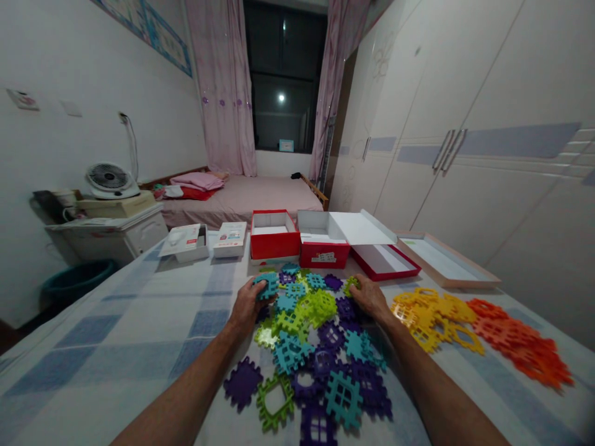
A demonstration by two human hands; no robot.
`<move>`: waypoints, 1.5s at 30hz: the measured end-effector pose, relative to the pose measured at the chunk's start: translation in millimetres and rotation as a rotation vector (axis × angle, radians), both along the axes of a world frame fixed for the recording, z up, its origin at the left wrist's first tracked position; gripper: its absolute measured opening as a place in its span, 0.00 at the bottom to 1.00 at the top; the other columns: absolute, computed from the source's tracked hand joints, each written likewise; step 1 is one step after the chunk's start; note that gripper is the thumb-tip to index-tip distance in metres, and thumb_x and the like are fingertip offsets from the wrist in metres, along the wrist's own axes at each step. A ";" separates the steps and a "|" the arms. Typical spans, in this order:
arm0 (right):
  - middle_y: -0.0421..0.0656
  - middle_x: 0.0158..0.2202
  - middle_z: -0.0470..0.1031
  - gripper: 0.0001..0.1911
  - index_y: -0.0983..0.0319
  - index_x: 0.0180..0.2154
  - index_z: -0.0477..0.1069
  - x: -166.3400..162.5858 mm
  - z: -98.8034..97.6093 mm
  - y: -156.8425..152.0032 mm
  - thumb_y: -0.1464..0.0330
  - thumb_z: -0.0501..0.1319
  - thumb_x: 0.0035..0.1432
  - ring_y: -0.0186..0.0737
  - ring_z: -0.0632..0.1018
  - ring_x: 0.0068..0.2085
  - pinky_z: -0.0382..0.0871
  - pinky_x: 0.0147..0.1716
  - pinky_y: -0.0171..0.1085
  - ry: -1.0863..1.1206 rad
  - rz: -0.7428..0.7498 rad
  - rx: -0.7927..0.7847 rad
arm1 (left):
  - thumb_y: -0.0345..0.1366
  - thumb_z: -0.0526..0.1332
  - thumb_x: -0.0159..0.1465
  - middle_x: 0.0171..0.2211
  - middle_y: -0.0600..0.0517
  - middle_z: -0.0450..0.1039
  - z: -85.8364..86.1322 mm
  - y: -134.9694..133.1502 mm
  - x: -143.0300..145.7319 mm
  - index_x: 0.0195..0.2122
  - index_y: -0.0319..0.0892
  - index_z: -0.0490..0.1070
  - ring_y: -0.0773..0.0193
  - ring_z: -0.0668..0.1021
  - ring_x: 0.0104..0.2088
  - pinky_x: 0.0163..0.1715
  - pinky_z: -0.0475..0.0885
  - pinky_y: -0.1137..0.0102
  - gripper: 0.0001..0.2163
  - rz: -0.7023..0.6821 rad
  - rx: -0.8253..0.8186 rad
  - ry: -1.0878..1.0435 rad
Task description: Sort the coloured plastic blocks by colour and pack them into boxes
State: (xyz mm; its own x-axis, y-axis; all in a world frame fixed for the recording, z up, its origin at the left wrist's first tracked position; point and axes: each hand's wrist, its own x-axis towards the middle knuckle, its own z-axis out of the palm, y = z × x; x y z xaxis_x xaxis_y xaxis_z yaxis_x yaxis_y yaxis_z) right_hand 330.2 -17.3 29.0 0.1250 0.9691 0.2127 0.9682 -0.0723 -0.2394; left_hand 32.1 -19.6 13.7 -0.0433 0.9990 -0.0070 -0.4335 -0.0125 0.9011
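A mixed heap of flat, notched plastic building tiles in purple, teal and lime lies in front of me. My left hand (250,301) is closed on a teal tile (268,285) at the heap's far left edge. On the far right side, my right hand (367,295) grips a lime-green tile (351,285) between thumb and fingers. Between the hands lie more lime tiles (318,308). Nearer to me are a teal window tile (344,398), a solid purple tile (243,383) and a green frame tile (275,401).
Yellow tiles (432,316) and orange tiles (518,341) form separate piles on the right. Along the far edge stand a red open box (274,244), a second red box (324,254), a red-rimmed lid (385,263), a shallow tray (449,263) and small white boxes (230,240).
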 end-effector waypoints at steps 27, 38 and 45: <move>0.45 0.45 0.73 0.18 0.59 0.49 0.70 -36.1 -4.9 27.9 0.66 0.56 0.56 0.43 0.69 0.49 0.58 0.44 0.38 -0.079 0.329 -0.049 | 0.39 0.63 0.53 0.33 0.52 0.71 -0.3 -1.2 0.7 0.37 0.40 0.70 0.66 0.76 0.32 0.30 0.74 0.70 0.12 -0.005 0.006 0.010; 0.51 0.41 0.73 0.15 0.64 0.41 0.73 -24.9 23.7 23.0 0.68 0.54 0.53 0.49 0.69 0.45 0.59 0.39 0.41 -0.158 0.131 -0.018 | 0.38 0.64 0.51 0.33 0.52 0.72 -0.5 0.3 1.4 0.35 0.40 0.70 0.67 0.75 0.30 0.28 0.73 0.73 0.12 0.003 -0.006 0.001; 0.52 0.41 0.73 0.16 0.65 0.44 0.72 -25.7 43.6 20.8 0.71 0.51 0.57 0.48 0.71 0.46 0.61 0.43 0.41 -0.115 0.009 0.099 | 0.37 0.64 0.51 0.31 0.53 0.71 -2.6 1.8 1.0 0.33 0.41 0.69 0.68 0.75 0.30 0.28 0.73 0.73 0.10 0.004 -0.005 -0.017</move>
State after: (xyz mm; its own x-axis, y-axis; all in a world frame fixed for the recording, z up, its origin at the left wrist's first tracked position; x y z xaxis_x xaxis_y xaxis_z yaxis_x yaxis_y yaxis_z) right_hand 304.5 3.5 72.6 0.0854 0.9435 0.3201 0.9901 -0.0446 -0.1328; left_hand 33.1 -17.8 11.1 -0.0471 0.9988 -0.0128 -0.4485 -0.0097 0.8937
